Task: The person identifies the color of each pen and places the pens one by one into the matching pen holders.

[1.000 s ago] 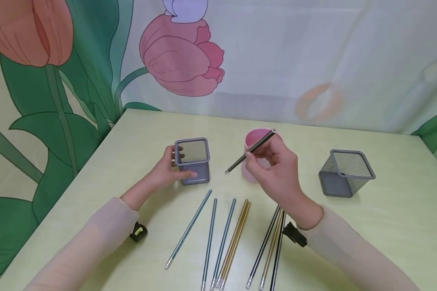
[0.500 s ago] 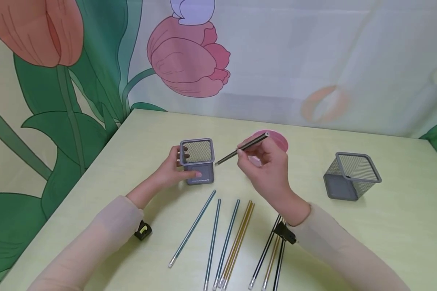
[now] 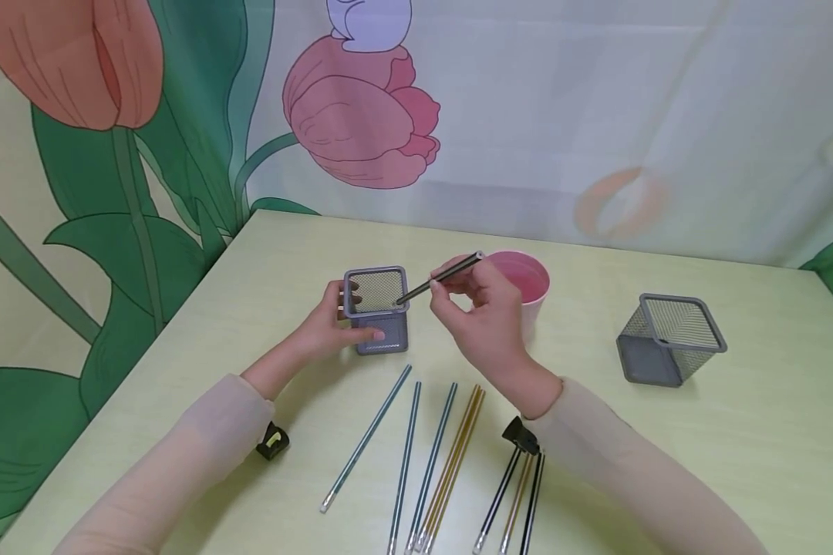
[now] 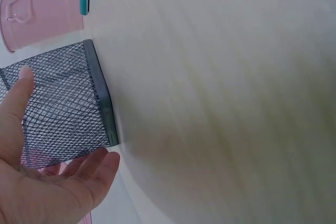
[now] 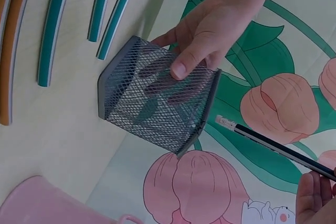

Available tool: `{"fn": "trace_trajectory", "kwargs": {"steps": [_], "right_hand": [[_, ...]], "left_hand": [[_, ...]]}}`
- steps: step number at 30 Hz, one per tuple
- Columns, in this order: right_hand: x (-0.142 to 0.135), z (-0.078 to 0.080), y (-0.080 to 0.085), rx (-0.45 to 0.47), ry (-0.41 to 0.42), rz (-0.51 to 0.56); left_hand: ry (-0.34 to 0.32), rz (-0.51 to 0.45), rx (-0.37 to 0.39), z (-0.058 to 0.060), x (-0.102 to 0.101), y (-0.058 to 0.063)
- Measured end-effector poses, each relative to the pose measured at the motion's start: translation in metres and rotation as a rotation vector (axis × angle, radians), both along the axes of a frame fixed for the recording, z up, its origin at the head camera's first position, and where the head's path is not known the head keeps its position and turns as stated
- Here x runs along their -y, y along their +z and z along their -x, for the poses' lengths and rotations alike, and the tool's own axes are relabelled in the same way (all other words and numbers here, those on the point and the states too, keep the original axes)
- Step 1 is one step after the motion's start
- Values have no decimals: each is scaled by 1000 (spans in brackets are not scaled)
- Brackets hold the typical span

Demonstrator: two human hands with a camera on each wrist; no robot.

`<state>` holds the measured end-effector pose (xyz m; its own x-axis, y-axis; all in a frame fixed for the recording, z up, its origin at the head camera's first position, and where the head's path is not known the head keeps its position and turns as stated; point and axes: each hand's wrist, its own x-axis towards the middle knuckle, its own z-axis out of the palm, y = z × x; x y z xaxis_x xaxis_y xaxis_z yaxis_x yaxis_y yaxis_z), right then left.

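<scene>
Lying nearest, loose pencils (image 3: pixel 431 470). Beyond, left hand (image 3: pixel 322 324) grips an upright mesh cup (image 3: pixel 392 327); right hand (image 3: pixel 489 316) pinches a dark pencil (image 3: pixel 416 292), tilted, eraser end just off the rim (right wrist view shows a gap). Probably inserting; next move likely calls for steepening, then lowering. Farther: pink cup (image 3: pixel 531 308).

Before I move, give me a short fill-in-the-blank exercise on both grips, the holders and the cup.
1. The left grip holds a mesh holder; the end of the pencil nearest it, pinched by the right grip, bears an ____.
2. In the head view, a second mesh holder stands to the ____ of the cup.
3. Inside, the cup is coloured ____.

Missing words: eraser; right; pink.
</scene>
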<state>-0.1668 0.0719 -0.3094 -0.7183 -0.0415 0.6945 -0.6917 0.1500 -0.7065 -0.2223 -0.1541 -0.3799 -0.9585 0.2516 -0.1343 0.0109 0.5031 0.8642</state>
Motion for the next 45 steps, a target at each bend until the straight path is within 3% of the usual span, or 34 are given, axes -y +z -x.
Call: {"fn": "trace_trajectory", "kwargs": {"steps": [12,24,28,36,45], "right_hand": [[9,12,-8,-5,-12,-78],[14,14,-17,66,-35,-136],[13,14,-20,117,-51,-173],[5,12,-24,264,-3,-292],[2,12,-23,305,13,-325]], "left_hand": [[-6,-9,-21,0,3,-1],[-6,-7,-20,-1,0,2],[-9,-17,-15,0,-1,2],[-13,-21,-9,-1,-1,1],[-12,-21,-13,-1,1,1]]}}
